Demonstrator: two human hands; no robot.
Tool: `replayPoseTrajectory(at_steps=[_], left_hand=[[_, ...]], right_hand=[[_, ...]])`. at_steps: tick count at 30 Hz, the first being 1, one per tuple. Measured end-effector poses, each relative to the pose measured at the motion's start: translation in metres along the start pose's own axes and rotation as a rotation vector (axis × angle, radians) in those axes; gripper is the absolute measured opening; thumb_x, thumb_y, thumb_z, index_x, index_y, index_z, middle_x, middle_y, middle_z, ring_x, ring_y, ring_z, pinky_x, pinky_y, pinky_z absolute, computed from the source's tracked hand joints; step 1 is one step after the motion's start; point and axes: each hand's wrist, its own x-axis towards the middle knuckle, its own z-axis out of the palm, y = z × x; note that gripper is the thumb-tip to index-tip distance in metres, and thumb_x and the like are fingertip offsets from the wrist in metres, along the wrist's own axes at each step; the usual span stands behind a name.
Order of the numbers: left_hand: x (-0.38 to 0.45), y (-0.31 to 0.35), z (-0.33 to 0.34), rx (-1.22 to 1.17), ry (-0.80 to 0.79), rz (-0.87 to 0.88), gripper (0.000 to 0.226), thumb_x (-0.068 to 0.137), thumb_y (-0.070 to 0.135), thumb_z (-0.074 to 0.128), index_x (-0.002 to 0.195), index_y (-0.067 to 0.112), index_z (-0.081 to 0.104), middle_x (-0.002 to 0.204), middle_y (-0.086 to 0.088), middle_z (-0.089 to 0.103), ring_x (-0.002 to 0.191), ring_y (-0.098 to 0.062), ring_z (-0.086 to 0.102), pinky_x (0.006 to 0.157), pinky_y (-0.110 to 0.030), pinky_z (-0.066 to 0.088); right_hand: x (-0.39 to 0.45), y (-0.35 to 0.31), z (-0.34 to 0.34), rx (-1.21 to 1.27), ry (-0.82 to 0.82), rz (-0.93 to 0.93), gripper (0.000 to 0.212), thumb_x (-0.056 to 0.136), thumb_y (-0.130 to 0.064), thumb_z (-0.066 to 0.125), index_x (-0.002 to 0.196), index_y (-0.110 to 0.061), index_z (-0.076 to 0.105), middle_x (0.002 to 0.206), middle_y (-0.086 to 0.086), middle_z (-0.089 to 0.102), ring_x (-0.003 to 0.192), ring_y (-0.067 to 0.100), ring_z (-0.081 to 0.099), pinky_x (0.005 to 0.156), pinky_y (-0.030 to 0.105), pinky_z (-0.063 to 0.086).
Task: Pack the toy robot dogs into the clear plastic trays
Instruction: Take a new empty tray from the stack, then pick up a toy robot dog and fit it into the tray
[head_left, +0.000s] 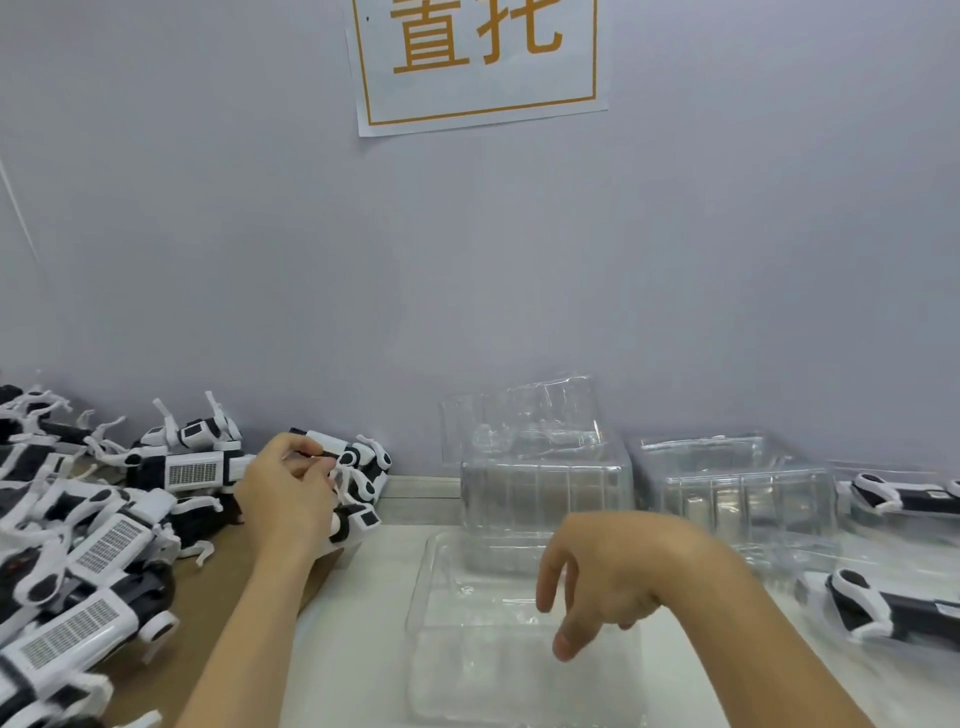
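A heap of white and black toy robot dogs (104, 540) lies on the left side of the table. My left hand (285, 493) grips one toy dog (358, 478) at the heap's right edge, fingers curled round its body. An empty clear plastic tray (467, 675) lies flat in front of me. My right hand (608, 571) hovers over that tray with fingers hanging loosely and holds nothing. Stacks of clear trays (545, 483) stand behind it against the wall.
A second tray stack (737, 488) stands at the back right. Packed trays with toy dogs (893, 608) lie at the far right. The grey wall with a paper sign (475, 62) closes off the back. Brown cardboard (234, 571) lies under the heap.
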Motion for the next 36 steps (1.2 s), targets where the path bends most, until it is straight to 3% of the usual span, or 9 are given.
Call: replayPoseTrajectory(at_steps=[3,11,14,18,20,22,25,31,36], left_hand=[[0.001,0.015,-0.005,-0.072,-0.05,-0.067,0.017,0.085,-0.003,0.072,0.078,0.01,0.062,0.069,-0.004,0.071,0.052,-0.005,0.065,0.049,-0.019,0.048],[-0.003,0.073,-0.018,-0.581,-0.185,-0.257,0.03,0.089,-0.011,0.062,0.087,0.014,0.047,0.082,-0.014,0.072,0.054,-0.01,0.061,0.056,-0.019,0.05],[-0.015,0.098,-0.018,-0.615,-0.234,-0.173,0.033,0.09,-0.011,0.062,0.088,0.016,0.044,0.077,-0.012,0.073,0.052,-0.008,0.063,0.053,-0.017,0.051],[-0.038,0.13,-0.016,-0.601,-0.295,-0.02,0.031,0.092,-0.006,0.063,0.089,0.017,0.043,0.073,-0.005,0.076,0.057,-0.007,0.065,0.06,-0.018,0.053],[-0.049,0.143,-0.014,-0.681,-0.359,-0.011,0.03,0.091,-0.006,0.063,0.089,0.016,0.044,0.076,-0.008,0.077,0.059,-0.01,0.065,0.062,-0.019,0.054],[-0.06,0.153,-0.01,-0.794,-0.44,-0.044,0.029,0.09,-0.008,0.063,0.088,0.014,0.045,0.079,-0.011,0.076,0.059,-0.012,0.064,0.062,-0.019,0.054],[-0.07,0.158,-0.001,-0.915,-0.514,-0.113,0.027,0.092,-0.008,0.061,0.088,0.014,0.045,0.082,-0.013,0.075,0.06,-0.013,0.062,0.062,-0.018,0.053],[-0.065,0.143,0.006,-0.768,-0.433,-0.078,0.021,0.092,-0.002,0.063,0.093,0.014,0.051,0.079,-0.005,0.076,0.063,-0.011,0.06,0.063,-0.02,0.052],[-0.062,0.131,0.011,-0.37,-0.384,0.105,0.022,0.092,0.008,0.066,0.102,0.027,0.059,0.088,0.009,0.076,0.078,-0.004,0.067,0.073,-0.029,0.055]], right_hand=[[-0.003,0.003,-0.006,0.036,0.117,-0.045,0.035,0.08,-0.044,0.08,0.113,-0.039,0.067,0.102,-0.018,0.061,0.094,0.009,0.061,0.071,0.025,0.045],[0.009,-0.004,-0.001,0.189,0.286,-0.144,0.038,0.087,-0.048,0.072,0.121,-0.034,0.063,0.116,-0.01,0.061,0.098,0.011,0.059,0.077,0.024,0.044],[0.018,-0.013,0.008,0.287,0.398,-0.218,0.06,0.083,-0.056,0.071,0.134,-0.028,0.054,0.122,-0.01,0.06,0.107,0.009,0.057,0.087,0.024,0.044],[0.026,-0.024,0.021,0.588,0.525,-0.321,0.105,0.073,-0.061,0.077,0.156,-0.034,0.017,0.154,-0.017,0.034,0.142,0.009,0.033,0.11,0.026,0.032],[0.026,-0.029,0.022,0.819,0.603,-0.409,0.091,0.073,-0.05,0.083,0.146,-0.042,0.029,0.145,-0.029,0.042,0.132,-0.005,0.039,0.105,0.013,0.035],[0.027,-0.032,0.022,1.099,0.704,-0.546,0.056,0.079,-0.028,0.084,0.123,-0.032,0.05,0.108,-0.029,0.064,0.095,-0.02,0.056,0.074,0.0,0.043],[0.027,-0.029,0.015,1.302,0.883,-0.607,0.026,0.086,-0.012,0.077,0.105,-0.013,0.059,0.074,-0.016,0.066,0.064,-0.008,0.06,0.055,0.008,0.048],[0.025,-0.011,0.007,1.252,0.93,-0.528,0.038,0.082,-0.026,0.081,0.106,-0.024,0.052,0.089,0.001,0.066,0.068,0.003,0.063,0.056,0.02,0.053],[0.02,0.008,-0.002,1.122,0.953,-0.514,0.02,0.083,-0.031,0.08,0.097,-0.031,0.066,0.08,-0.011,0.066,0.064,0.002,0.059,0.057,0.017,0.047]])
